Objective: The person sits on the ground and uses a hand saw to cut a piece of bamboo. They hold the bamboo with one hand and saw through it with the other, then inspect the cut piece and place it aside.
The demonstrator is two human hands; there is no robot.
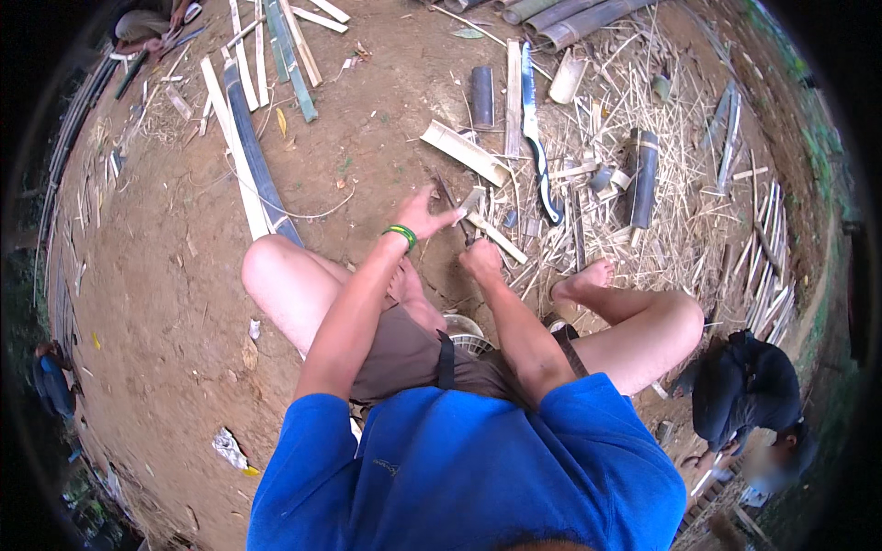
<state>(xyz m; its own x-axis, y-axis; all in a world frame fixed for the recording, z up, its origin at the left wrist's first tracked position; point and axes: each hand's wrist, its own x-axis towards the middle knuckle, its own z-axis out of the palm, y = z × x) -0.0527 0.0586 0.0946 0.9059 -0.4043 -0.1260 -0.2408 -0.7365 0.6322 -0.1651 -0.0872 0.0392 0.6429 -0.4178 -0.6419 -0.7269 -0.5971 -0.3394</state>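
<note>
My right hand [481,261] is closed in a fist around the handle of a dark knife, just in front of my lap. The knife's narrow blade [446,192] points up and to the left, toward my left hand. My left hand [424,215], with a green and yellow band on its wrist, has its thumb and fingers apart near the blade. By its thumb is a short pale bamboo piece [472,199]; whether they touch is unclear. A pale strip [497,237] lies just beyond my right hand. Farther out rests a split bamboo half [465,152].
A handsaw [531,129] with a bright blade lies ahead, beside dark bamboo sections [641,178] and scattered shavings [606,119]. Long split strips [248,151] lie at the left. Thick bamboo poles [593,22] are at the back. Another person crouches at the right [746,386].
</note>
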